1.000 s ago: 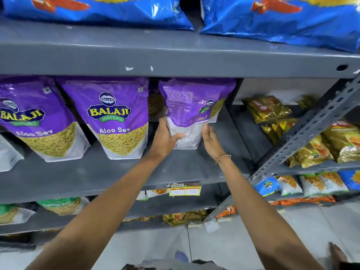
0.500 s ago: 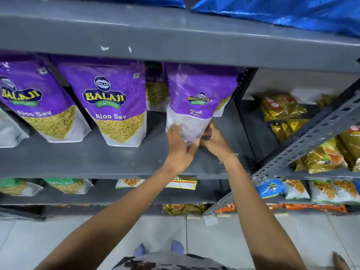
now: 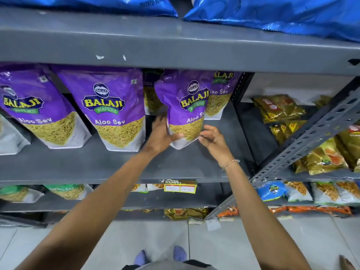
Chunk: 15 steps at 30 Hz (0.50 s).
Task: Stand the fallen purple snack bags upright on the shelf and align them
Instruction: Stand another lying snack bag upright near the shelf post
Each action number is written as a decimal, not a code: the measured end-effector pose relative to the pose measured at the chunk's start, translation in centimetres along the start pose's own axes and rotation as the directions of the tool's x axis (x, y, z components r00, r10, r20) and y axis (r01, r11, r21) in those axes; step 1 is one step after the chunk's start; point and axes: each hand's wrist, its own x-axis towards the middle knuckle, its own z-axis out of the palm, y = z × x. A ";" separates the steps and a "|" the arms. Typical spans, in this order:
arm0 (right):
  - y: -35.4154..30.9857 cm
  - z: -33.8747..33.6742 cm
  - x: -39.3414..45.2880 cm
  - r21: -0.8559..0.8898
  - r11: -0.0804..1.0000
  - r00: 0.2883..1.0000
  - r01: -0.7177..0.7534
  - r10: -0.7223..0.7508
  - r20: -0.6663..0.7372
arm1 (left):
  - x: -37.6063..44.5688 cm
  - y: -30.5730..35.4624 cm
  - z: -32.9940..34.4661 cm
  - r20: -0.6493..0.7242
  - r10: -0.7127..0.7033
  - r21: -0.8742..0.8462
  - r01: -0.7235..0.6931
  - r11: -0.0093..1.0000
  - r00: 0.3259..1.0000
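Note:
A purple Aloo Sev bag stands upright on the grey shelf, its front turned slightly to the right. My left hand grips its lower left edge, thumb across the front. Just right of the bag's base, my right hand has its fingers spread and holds nothing. Two more purple bags stand upright to the left. Behind the held bag stand other purple bags, partly hidden.
A slanted perforated steel brace crosses at the right. Golden snack packs lie on the neighbouring shelf. Blue bags sit on the shelf above. A yellow price tag hangs on the shelf edge. Lower shelves hold more snack bags.
The bag has been turned from back-facing to front-facing and set down upright. My right hand has come off it and opened, while my left hand keeps hold of its side.

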 end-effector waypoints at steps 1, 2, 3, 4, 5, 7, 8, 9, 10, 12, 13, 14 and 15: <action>-0.1 -0.6 1.0 -0.052 0.999 0.999 -0.017 0.018 0.033 | 0.5 -0.1 -0.6 0.032 0.027 0.028 -0.028 0.999 0.999; -0.3 -1.3 1.9 -0.120 0.993 0.998 -0.021 0.027 0.051 | 0.7 -0.1 -1.0 0.056 0.038 -0.004 -0.038 0.999 0.998; -0.5 -1.8 2.8 -0.181 0.983 0.996 -0.010 0.026 0.083 | 0.8 -0.2 -1.2 0.051 0.039 -0.070 -0.036 0.997 0.998; -0.7 -2.2 3.6 -0.212 0.977 0.990 0.003 0.027 0.138 | 0.7 -0.3 -1.2 0.029 0.018 -0.111 -0.015 0.994 0.999; -1.0 -2.4 4.2 -0.223 0.975 0.978 0.010 0.037 0.204 | 0.7 -0.5 -1.3 -0.009 -0.013 -0.122 0.011 0.992 1.000; -1.3 -2.1 5.1 -0.244 0.970 0.958 0.018 0.053 0.281 | 0.6 -0.8 -1.4 -0.013 -0.032 -0.113 0.031 0.993 0.999; -1.2 -1.8 5.3 -0.247 0.969 0.960 0.020 0.051 0.277 | 0.5 -0.8 -1.4 0.039 -0.030 -0.132 0.034 0.991 0.999; -1.1 -1.5 5.5 -0.229 0.973 0.964 0.020 0.042 0.263 | 0.5 -0.7 -1.4 0.100 -0.026 -0.168 0.043 0.985 0.995; -0.9 -1.1 5.4 -0.198 0.980 0.968 0.015 0.035 0.249 | 0.4 -0.6 -1.4 0.146 -0.030 -0.193 0.058 0.980 0.989; -0.5 -0.5 5.1 -0.143 0.990 0.977 0.001 0.029 0.212 | 0.4 -0.4 -1.2 0.140 -0.058 -0.191 0.084 0.978 0.989; -0.4 -0.3 4.9 -0.127 0.992 0.982 0.007 0.018 0.191 | 0.3 -0.3 -0.9 0.094 -0.070 -0.175 0.086 0.981 0.993; -0.3 -0.2 4.7 -0.115 0.993 0.985 0.019 0.001 0.173 | 0.2 -0.2 -0.7 0.043 -0.072 -0.161 0.078 0.984 0.997; -0.2 -0.1 4.4 -0.109 0.993 0.987 0.033 -0.015 0.162 | 0.0 -0.2 -0.5 -0.001 -0.063 -0.156 0.062 0.986 0.998</action>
